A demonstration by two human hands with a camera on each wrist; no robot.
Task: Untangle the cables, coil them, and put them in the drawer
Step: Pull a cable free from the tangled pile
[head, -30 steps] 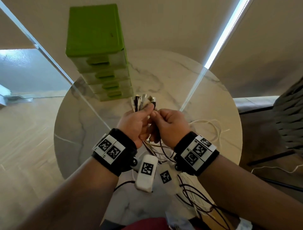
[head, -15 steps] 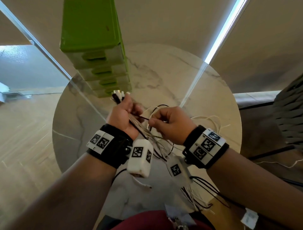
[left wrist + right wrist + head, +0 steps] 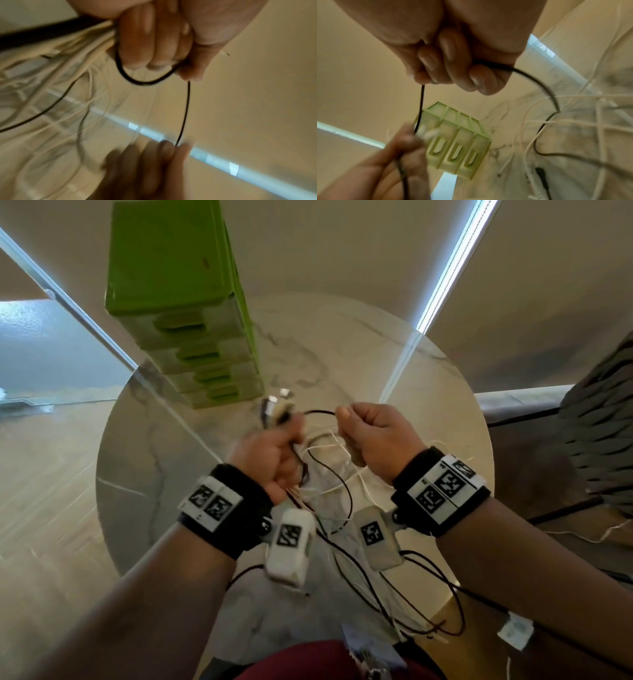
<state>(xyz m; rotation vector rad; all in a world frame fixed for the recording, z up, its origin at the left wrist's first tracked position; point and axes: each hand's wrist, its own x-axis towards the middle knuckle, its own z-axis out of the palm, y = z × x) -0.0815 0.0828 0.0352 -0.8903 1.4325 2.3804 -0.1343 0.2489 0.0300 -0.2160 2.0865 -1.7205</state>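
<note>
Above a round, glossy marble-patterned table (image 3: 164, 474), the left hand (image 3: 270, 453) is clenched around a bundle of thin white and black cables (image 3: 298, 474), their metal-tipped plugs (image 3: 274, 405) sticking out past the knuckles on the far side. The right hand (image 3: 373, 436), just to the right, pinches one thin black rubbery cable (image 3: 320, 412) between thumb and fingers; it spans the gap between the fists. Loose strands droop toward the near edge. A green plastic drawer tower (image 3: 185, 302) stands at the far left, drawers closed.
</note>
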